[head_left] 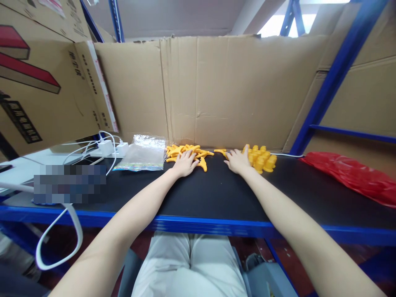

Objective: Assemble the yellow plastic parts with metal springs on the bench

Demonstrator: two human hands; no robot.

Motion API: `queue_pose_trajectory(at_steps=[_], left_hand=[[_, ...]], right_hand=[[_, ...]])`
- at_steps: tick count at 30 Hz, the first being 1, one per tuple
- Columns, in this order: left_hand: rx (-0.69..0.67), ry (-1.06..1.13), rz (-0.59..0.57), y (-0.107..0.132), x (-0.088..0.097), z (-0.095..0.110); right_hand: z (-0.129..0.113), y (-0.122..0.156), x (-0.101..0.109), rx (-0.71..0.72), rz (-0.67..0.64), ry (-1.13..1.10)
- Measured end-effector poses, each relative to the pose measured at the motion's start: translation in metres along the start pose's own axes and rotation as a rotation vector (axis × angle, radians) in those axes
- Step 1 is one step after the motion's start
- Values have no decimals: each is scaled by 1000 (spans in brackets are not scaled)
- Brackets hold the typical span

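A loose heap of small orange-yellow plastic pieces (185, 150) lies at the back of the black tabletop (213, 194). My left hand (185, 163) rests flat on the heap's near edge, fingers spread, holding nothing. A tidier stack of the same yellow pieces (262, 158) sits to the right. My right hand (237, 160) lies palm down just left of that stack, fingers extended toward a few stray pieces (220, 151) between the two piles.
A clear plastic bag (142, 153) lies left of the heap, with white chargers and cables (108, 147) beyond it. A red plastic bag (355, 175) is at the right. Cardboard walls (222, 90) close off the back; blue shelf posts (337, 74) stand at the right.
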State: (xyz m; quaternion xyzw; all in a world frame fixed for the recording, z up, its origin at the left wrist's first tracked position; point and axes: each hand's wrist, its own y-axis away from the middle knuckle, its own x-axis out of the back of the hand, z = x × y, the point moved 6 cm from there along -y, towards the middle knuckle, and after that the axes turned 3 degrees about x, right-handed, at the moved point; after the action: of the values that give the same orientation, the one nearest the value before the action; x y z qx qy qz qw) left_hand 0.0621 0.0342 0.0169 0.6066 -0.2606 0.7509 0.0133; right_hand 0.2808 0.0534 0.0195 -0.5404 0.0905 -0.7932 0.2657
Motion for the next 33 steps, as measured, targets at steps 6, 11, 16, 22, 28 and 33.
queue_pose_trajectory(at_steps=[6, 11, 16, 22, 28, 33], left_hand=[[7, 44, -15, 1, 1, 3], [-64, 48, 42, 2, 7, 7], [-258, 64, 154, 7, 24, 23], [-410, 60, 93, 12, 28, 45], [-303, 37, -96, 10, 6, 37], [-254, 38, -138, 8, -2, 30]], right_hand=[[1, -1, -1, -6, -10, 24], [-4, -1, 2, -6, -22, 5], [-3, 0, -1, -37, -101, -84], [-5, 1, 2, -24, -104, -157], [-7, 1, 10, -30, -84, -180], [-4, 1, 20, -21, 17, -162]])
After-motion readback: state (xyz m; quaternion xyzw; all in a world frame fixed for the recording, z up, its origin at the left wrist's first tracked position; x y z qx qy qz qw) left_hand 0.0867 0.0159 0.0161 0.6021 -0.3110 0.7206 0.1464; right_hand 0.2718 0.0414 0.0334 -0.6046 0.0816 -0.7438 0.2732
